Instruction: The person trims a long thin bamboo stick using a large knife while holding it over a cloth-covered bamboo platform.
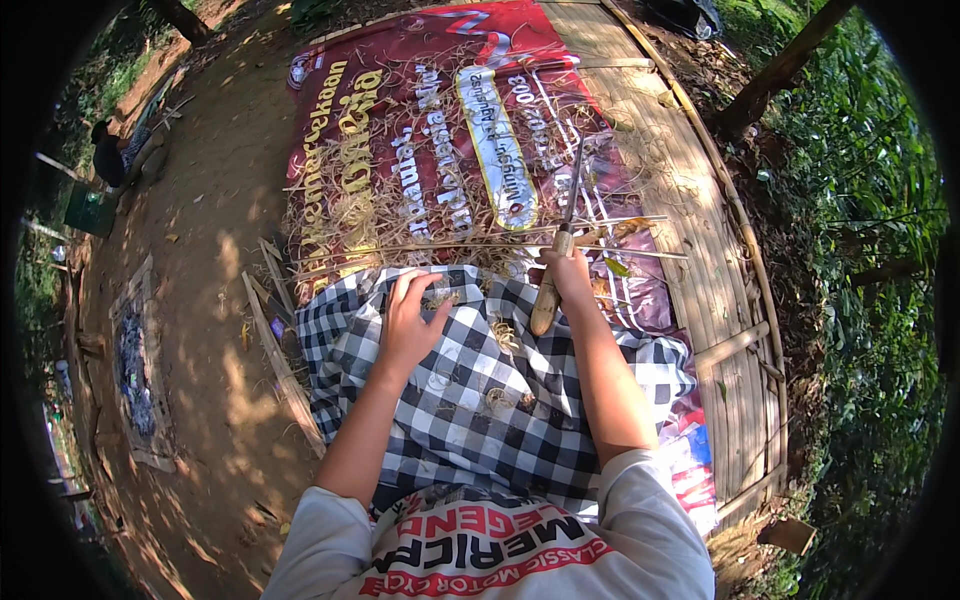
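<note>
My right hand (568,278) grips the wooden handle of a long, narrow-bladed knife (572,190). Its blade points away from me, and the butt of the handle angles back toward my lap. My left hand (408,318) lies on a black-and-white checkered cloth (440,400) over my legs, fingers stretched and thumb apart, holding nothing. Thin bamboo strips (470,243) run crosswise just beyond the cloth, passing close to the knife handle. Curly pale shavings (350,212) are scattered over a red printed banner (425,50), with small clumps on the cloth too.
A slatted bamboo platform (705,240) extends under the banner, edged by a pole on the right. Split wood pieces (283,365) lean at my left. On the dirt ground lies a framed dark patch (140,365). Another person (112,155) sits far left. Dense plants (870,330) border the right.
</note>
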### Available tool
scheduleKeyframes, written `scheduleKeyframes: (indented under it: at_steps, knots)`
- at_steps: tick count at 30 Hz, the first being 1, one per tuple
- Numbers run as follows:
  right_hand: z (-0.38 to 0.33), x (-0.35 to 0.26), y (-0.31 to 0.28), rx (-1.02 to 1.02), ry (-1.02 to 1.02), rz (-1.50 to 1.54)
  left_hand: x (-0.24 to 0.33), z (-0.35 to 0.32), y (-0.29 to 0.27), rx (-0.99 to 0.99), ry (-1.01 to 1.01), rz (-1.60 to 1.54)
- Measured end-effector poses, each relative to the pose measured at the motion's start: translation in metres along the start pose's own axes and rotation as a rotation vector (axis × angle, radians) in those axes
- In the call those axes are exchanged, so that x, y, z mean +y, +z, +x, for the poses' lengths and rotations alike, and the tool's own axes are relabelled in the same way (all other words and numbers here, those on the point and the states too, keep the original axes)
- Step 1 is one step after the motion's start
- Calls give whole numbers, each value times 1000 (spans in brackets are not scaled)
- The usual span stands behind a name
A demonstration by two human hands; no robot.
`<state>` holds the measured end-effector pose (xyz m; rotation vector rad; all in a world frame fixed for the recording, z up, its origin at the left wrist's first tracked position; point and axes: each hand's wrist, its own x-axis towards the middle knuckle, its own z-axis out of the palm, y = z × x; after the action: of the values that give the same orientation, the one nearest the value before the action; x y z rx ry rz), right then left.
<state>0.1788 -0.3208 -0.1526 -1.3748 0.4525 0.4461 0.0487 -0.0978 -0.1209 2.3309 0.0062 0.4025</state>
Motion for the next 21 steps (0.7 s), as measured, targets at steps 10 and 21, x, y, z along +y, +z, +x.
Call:
scheduleKeyframes:
  at_steps: [10, 21]
  knots:
    - [-78, 43, 50, -337, -50, 161, 26, -23, 32, -582, -537, -803]
    - [-138, 83, 35, -362, -233, -432, 13, -63, 27, -433, -791, -1067]
